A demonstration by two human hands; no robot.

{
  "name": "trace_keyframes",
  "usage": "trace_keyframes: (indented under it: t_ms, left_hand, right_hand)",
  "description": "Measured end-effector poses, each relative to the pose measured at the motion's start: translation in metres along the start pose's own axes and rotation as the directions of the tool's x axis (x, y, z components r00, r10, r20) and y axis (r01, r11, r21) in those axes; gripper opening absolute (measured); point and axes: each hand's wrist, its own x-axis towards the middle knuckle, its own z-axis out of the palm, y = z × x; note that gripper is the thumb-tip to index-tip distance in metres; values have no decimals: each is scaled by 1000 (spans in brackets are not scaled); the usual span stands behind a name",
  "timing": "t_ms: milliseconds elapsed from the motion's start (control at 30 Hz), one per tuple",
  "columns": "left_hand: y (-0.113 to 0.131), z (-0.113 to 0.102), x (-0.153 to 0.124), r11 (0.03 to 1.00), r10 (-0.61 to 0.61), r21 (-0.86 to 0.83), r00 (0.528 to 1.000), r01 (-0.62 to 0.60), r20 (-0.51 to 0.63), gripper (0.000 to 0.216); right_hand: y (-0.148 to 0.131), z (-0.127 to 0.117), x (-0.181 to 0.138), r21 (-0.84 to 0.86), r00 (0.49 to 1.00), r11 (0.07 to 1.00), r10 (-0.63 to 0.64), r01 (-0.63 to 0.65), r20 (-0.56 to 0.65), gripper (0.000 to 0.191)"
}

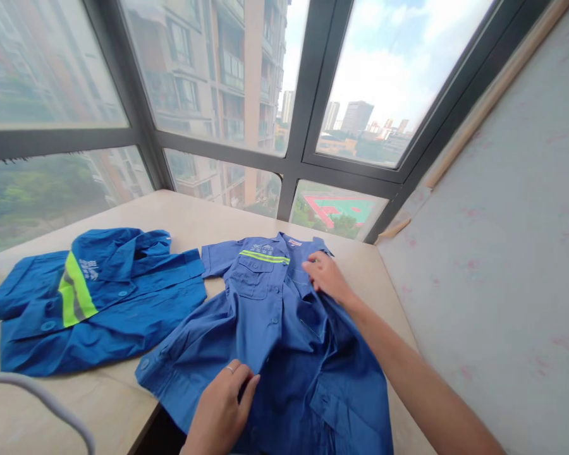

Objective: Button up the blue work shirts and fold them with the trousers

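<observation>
A blue short-sleeved work shirt point(260, 316) lies front up before me, its collar toward the window. A yellow-green reflective strip and pale printing cross its chest on the left, above a flap pocket. My right hand point(329, 278) is closed on the cloth at the right chest, near the shoulder, where the front panel is folded and bunched. Over the lower front, beside the button edge, my left hand point(225, 404) has its fingers curled against the cloth; its fingertips are partly hidden. The right sleeve is mostly out of sight under the folds.
Another blue work shirt point(137, 309), folded with a wide reflective strip, lies to the left on the pale sill top point(184, 212). A grey cable point(42, 395) curves at the lower left. Framed windows point(294, 126) stand behind, and a patterned wall point(497, 253) rises at right.
</observation>
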Motion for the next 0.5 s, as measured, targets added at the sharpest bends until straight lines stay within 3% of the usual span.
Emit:
trace_keyframes:
  t_ms: [33,67,100,167,200,267,333,367,433,500]
  left_hand:
    - [6,-1,0,1000,18,-27,997,-17,69,33]
    - [9,-2,0,999,29,-46,992,-23,124,33]
    - [8,-4,0,998,27,-57,988,-19,150,33]
    - [-3,-11,-1,998,-12,-56,997,16,83,34]
    - [-14,-16,0,998,-40,-38,999,40,-5,35]
    - [-39,-28,2,995,-82,42,975,93,-204,41]
    - [-64,-39,6,970,-104,172,933,172,-346,49]
    - [-74,-43,8,948,-112,233,914,216,-391,53]
    - [-86,-50,14,912,-129,308,903,270,-411,58]
    - [-89,-52,20,912,-170,304,929,274,-328,58]
  right_hand:
    - [-4,20,-9,-5,992,1000,6,-6,127,28]
    - [-5,38,-17,-37,914,999,28,-15,405,31]
    - [-5,52,-22,-56,818,998,30,3,574,34]
    - [2,65,-25,-71,704,997,31,28,709,37]
    - [8,65,-22,-77,718,997,32,29,695,36]
    - [25,55,-12,-105,816,994,54,8,576,33]
    - [45,36,-1,-169,921,985,46,22,387,30]
    - [56,26,2,-192,949,981,49,13,312,30]
    - [77,6,5,-223,979,975,61,-16,195,36]
    - [96,-10,2,-243,991,968,90,-64,96,42]
